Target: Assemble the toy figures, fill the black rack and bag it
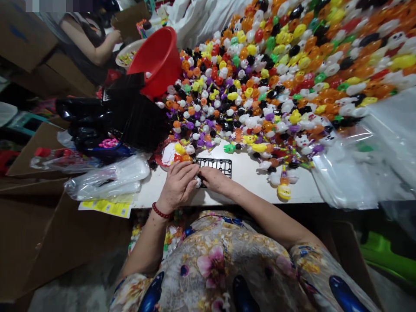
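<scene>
My left hand [178, 184] rests at the left end of a black plastic grid rack [224, 164], fingers together and bent over it. A small white toy piece [198, 182] shows by its thumb. Close against it, my right hand [214, 180] has its fingers curled down onto the rack; what its fingertips hold is hidden. Just beyond my left fingers are orange and red toy heads [182, 158] and a yellow toy head [179, 148]. A red basket [159, 156] with something white in it stands behind my left hand.
A large heap of colourful plastic toy figures [260, 82] covers the back and right of the white table [240, 190]. Clear plastic bags [347, 169] lie right, more bags [110, 177] left. A red tub [156, 60] stands behind black bags [130, 112]. Another person's arm [84, 43] shows back left.
</scene>
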Demonstrator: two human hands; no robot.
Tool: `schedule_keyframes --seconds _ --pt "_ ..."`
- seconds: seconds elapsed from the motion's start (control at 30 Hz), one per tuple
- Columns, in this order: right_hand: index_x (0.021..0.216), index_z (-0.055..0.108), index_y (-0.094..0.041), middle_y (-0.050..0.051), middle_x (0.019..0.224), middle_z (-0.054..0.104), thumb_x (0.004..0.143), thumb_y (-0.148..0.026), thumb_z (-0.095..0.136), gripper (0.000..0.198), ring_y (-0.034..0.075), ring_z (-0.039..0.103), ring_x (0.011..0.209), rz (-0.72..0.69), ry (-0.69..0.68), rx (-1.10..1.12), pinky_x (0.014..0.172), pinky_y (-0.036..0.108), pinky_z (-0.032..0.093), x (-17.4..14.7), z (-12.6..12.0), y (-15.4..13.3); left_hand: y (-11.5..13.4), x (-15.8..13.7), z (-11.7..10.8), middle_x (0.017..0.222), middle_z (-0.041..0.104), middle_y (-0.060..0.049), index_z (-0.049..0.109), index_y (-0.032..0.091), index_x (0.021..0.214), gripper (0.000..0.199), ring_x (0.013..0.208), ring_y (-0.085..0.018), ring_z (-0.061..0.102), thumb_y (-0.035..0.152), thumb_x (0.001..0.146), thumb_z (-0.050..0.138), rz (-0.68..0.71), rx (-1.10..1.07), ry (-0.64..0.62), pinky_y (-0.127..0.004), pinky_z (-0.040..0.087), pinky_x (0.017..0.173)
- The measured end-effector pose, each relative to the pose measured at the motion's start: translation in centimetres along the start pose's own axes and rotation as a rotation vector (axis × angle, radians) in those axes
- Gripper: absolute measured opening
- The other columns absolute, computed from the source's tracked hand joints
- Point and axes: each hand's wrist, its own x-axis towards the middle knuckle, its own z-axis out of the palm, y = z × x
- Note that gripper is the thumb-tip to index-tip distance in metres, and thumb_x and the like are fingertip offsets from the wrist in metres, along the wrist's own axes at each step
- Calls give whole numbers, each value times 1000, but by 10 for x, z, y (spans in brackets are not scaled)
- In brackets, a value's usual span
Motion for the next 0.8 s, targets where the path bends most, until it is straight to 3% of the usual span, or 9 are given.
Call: schedule_keyframes --seconds 0.2,0.3,0.43,0.6,0.7,0.8 --pt "111 62 -13 11 108 69 80 -4 57 33 21 63 101 -29 -43 -67 90 33 50 -1 1 -13 6 1 -4 114 72 -6 60 25 126 34 118 -26 57 31 93 54 37 -11 -15 -51 32 110" --pt "121 57 -16 10 114 67 86 -8 54 36 19 62 104 -31 37 -141 91 31 50 -12 -11 -19 5 3 -3 103 74 -5 62 24 118 27 110 -25 62 27 92 56 43 -8 25 -50 35 108" --pt "118 61 -19 10 110 66 90 -10 48 32 21 60 101 92 231 -406 88 33 50 -53 -60 -4 4 3 -3 99 74 -5 62 22 114 23 107 -24 63 26 92 57 58 1 52 -49 37 106" --pt "99 68 -15 13 94 62 86 -7 49 24 23 54 85 513 427 -815 73 32 44 -105 -131 43 3 2 -1 100 73 -5 61 21 112 22 106 -24 63 25 91 57 83 7 80 -48 40 106" --pt "93 67 -17 11 91 59 85 -10 49 21 22 51 82 528 385 -912 70 30 40 -117 -149 61 4 2 -1 99 73 -6 61 21 112 21 105 -24 63 24 90 58 85 6 105 -49 39 107" --pt "86 65 -18 11 89 60 87 -10 47 19 22 50 81 467 364 -922 69 30 39 -116 -148 64 5 1 0 100 72 -6 60 21 112 22 106 -24 63 23 90 58 75 9 107 -49 40 106"
